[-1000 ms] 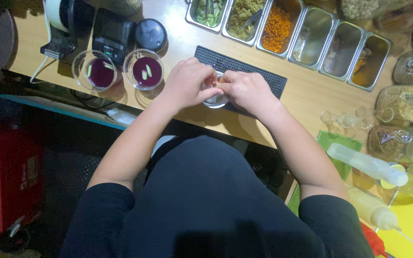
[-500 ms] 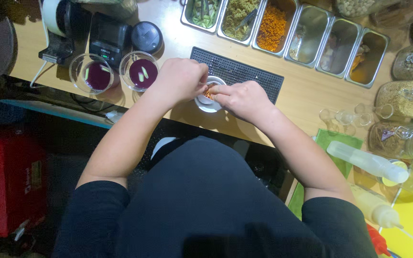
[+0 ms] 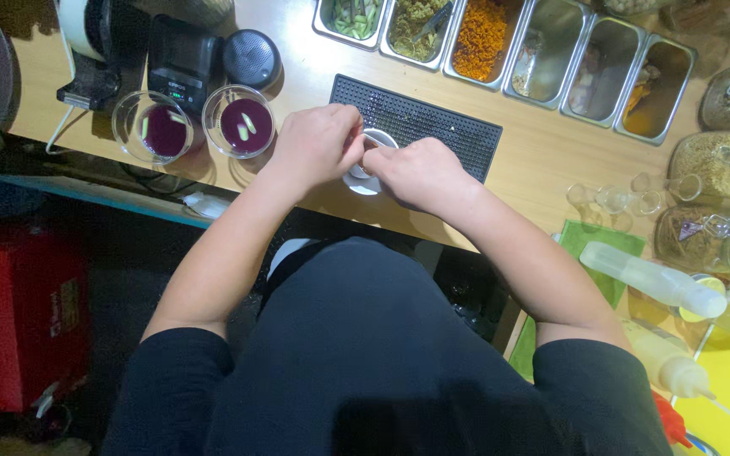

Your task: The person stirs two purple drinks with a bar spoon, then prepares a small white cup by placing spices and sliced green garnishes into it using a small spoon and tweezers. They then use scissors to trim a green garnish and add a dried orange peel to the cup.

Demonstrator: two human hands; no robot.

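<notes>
A small clear glass (image 3: 367, 162) stands on the near edge of a black rubber bar mat (image 3: 433, 128) on the wooden counter (image 3: 534, 160). My left hand (image 3: 318, 143) and my right hand (image 3: 417, 173) meet over its rim, fingers pinched together above it. Whatever the fingertips hold is too small to make out, and the hands hide the inside of the glass. Left of my left hand stand two clear glasses of dark purple drink, one (image 3: 245, 125) near and one (image 3: 155, 128) farther left, each with pale slices floating on top.
A row of steel garnish trays (image 3: 542, 52) lines the back of the counter. A black speaker (image 3: 251, 57) and a black device (image 3: 181, 63) sit at back left. Glass jars (image 3: 720, 165), small empty glasses (image 3: 614, 201) and squeeze bottles (image 3: 656, 283) crowd the right. A red box (image 3: 19, 321) stands below left.
Both hands stay over the small glass. Half a second ago they were slightly apart with the rim showing between them; now they are closed together over it.
</notes>
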